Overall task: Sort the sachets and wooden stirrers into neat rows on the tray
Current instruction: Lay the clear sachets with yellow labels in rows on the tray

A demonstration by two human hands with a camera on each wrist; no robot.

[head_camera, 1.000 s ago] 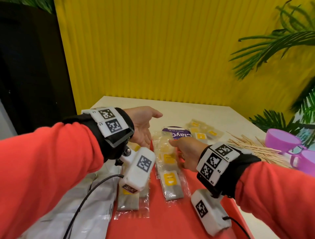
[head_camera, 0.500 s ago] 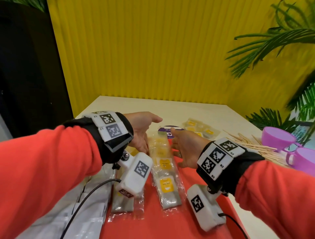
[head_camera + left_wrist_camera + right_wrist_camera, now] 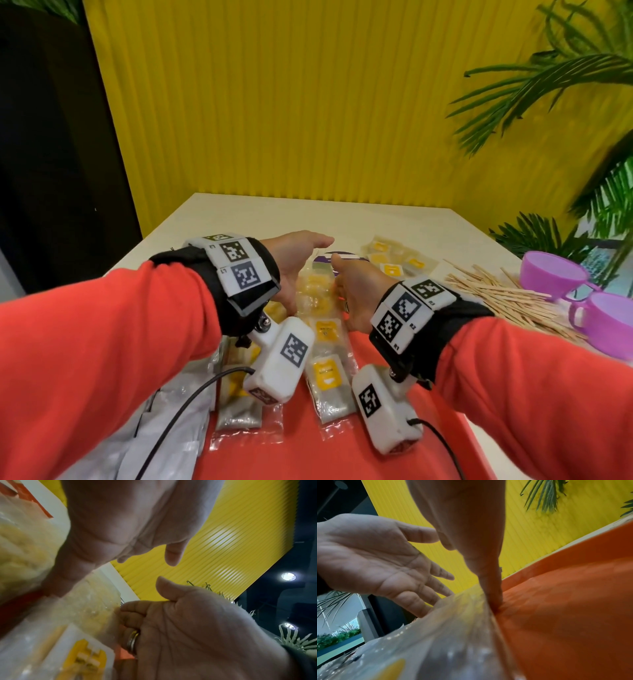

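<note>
A column of clear sachets (image 3: 328, 374) with yellow labels lies lengthwise on the red tray (image 3: 325, 455). My left hand (image 3: 295, 260) is open, fingers straight, its edge against the left side of the column's far part. My right hand (image 3: 356, 293) stands on the right side, fingertips down on the tray against the sachets' edge (image 3: 453, 635), thumb free. The left wrist view shows the right hand (image 3: 188, 622) touching the plastic (image 3: 85, 608). A second column of sachets (image 3: 239, 411) lies to the left, partly hidden by my wrist camera. Wooden stirrers (image 3: 507, 301) lie heaped on the table at right.
Loose sachets (image 3: 397, 262) and a purple-and-white round pack (image 3: 337, 257) lie on the table beyond the tray. Two purple cups (image 3: 596, 308) stand at the right edge. Silver foil bags (image 3: 164, 445) lie left of the tray. A yellow wall backs the table.
My right hand has left the far end of the column and come to its right side. Both hands now stand closer together, one on each side of the sachets.
</note>
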